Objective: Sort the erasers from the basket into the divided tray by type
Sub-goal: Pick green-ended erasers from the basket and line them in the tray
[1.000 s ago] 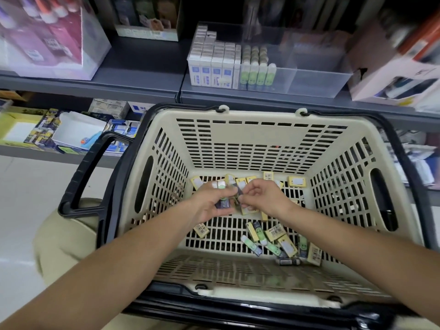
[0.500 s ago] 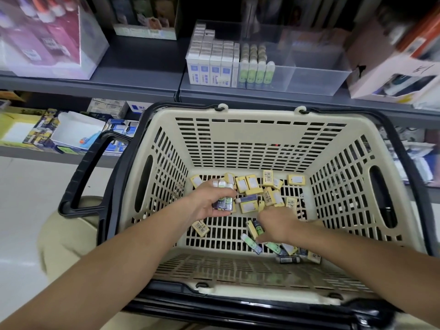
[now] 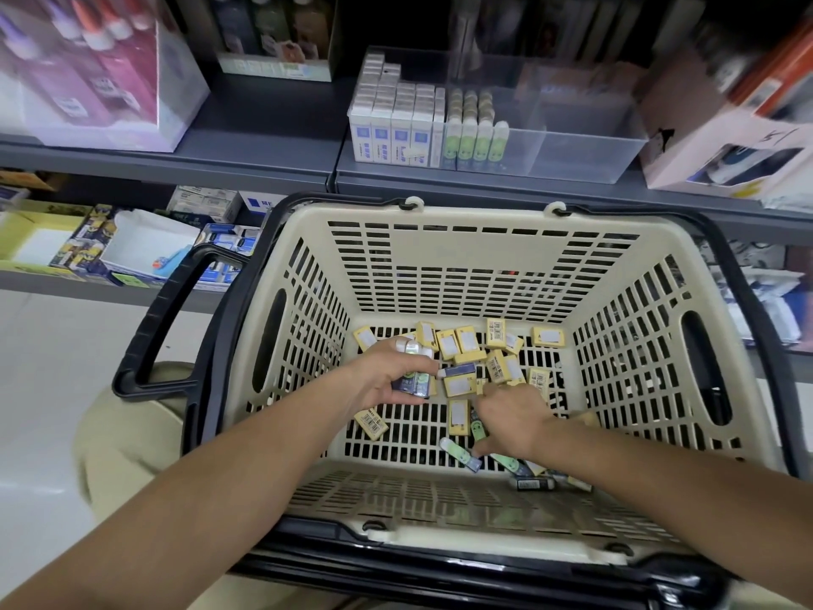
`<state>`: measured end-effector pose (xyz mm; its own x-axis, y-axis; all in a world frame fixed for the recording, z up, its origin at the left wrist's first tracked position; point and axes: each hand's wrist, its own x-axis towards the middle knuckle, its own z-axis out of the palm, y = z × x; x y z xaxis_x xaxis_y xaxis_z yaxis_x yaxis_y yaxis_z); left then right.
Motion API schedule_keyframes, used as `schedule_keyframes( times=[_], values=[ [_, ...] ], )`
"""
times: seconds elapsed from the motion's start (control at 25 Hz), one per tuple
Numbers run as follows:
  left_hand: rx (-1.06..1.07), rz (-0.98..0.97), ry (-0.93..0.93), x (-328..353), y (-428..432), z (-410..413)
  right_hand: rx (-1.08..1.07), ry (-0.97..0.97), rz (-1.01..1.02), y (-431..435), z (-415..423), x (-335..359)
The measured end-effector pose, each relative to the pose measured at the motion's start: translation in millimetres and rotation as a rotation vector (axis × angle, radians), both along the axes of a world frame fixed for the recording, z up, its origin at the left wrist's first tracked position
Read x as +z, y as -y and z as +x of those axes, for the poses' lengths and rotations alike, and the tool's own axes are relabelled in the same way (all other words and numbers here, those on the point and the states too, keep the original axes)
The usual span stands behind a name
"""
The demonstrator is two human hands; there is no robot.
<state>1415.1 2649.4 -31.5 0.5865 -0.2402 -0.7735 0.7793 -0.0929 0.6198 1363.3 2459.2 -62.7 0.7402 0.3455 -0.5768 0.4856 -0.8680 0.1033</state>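
Cream plastic basket (image 3: 444, 250), slotted walls, black rim and handles, sits in front of a grey shelf (image 3: 264, 125). Yellow boxed erasers (image 3: 457, 343) with white labels or barcodes lie scattered on the basket floor, mostly at the far side. Green-and-white stick erasers (image 3: 457, 453) with a face print and dark ends lie near the front wall.

Left hand (image 3: 378, 376) is inside the basket, fingers curled round a bunch of stick erasers (image 3: 415, 383), white tips poking out on top. Right hand (image 3: 519, 422) is low over the floor, back to camera, thumb tip at a loose stick eraser; can't tell if it grips anything.

Clear divided tray (image 3: 585, 147) is on the shelf behind the basket. Its left compartment holds upright white-and-blue boxed erasers (image 3: 391, 125); the next holds upright green stick erasers (image 3: 475, 134).
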Motion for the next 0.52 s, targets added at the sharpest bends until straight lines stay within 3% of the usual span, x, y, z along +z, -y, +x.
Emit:
schedule_keyframes(
  times=[0.2,0.36,0.44,0.52],
  values=[
    [-0.010,0.008,0.015,1.3,0.8,0.3,0.047,0.012,-0.027,1.3,-3.1,0.5],
    [-0.005,0.016,0.018,2.4,-0.9,1.3,-0.061,-0.030,-0.085,5.6,10.7,15.4],
    [-0.011,0.013,0.024,2.0,-1.6,2.3,-0.138,-0.093,-0.016,12.8,24.4,26.8],
    [-0.031,0.013,0.041,1.8,-0.8,2.2,-0.209,-0.194,0.203,16.1,38.0,40.3]
  ],
)
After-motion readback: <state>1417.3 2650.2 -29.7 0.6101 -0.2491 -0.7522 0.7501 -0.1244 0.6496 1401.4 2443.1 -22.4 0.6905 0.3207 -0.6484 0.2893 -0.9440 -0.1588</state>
